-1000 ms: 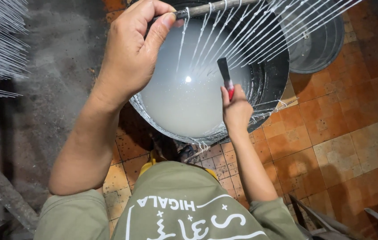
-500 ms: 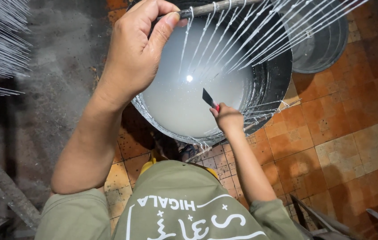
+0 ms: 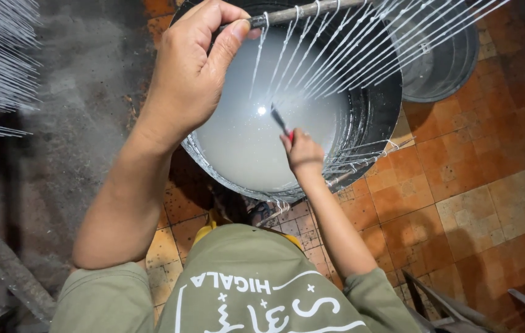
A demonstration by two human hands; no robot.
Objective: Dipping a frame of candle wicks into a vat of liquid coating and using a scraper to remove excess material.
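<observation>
Left hand (image 3: 191, 74) clenched on near end of thin grey wooden rod (image 3: 302, 10); rod's long axis runs left-right over far rim of round black metal basin of milky liquid (image 3: 373, 117). White waxed strings (image 3: 336, 52) fan down-left from rod. Right hand (image 3: 302, 153) grips red-handled dark-bladed knife (image 3: 280, 122), blade just beneath string tips, nearer hand to them. Second dark tub (image 3: 444, 68) far right.

Small craft workshop, likely candle-dipping. A wide black vat (image 3: 373, 117) of milky liquid sat on a worn orange tile floor (image 3: 484, 185). Rows of thin white-coated strings (image 3: 349, 49) hung from a rod (image 3: 299, 11) over the vat. More white strands (image 3: 0, 61) hung at left above a grey, crusted floor. An empty metal tub (image 3: 441, 68) stood beside the vat.
</observation>
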